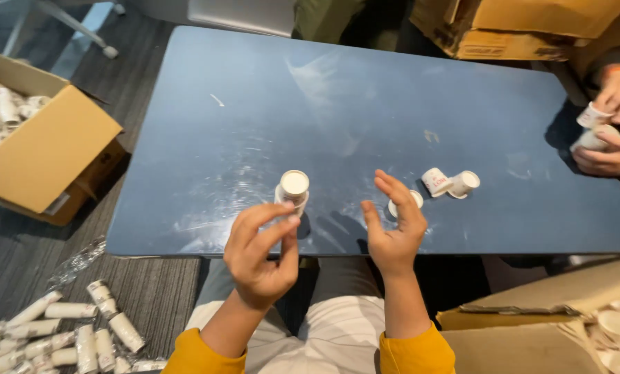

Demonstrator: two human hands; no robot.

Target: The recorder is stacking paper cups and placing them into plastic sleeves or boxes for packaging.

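Observation:
My left hand (pixel 260 255) hovers over the near edge of the dark blue table (pixel 337 111), fingers curled apart, holding nothing. Just beyond its fingertips stands a small white bottle (pixel 293 191), upright with a round white cap. My right hand (pixel 391 221) is raised with fingers spread and is empty. Behind its fingers lies a small white cap (pixel 415 199), partly hidden. Two more small white containers (pixel 451 183) lie on their sides to the right of it.
Another person's hands (pixel 616 125) at the far right hold small white containers. An open cardboard box (pixel 39 138) of white bottles sits on the floor at left, with wrapped bottles (pixel 60 332) below it. More boxes stand at lower right (pixel 552 318) and top right (pixel 511 28).

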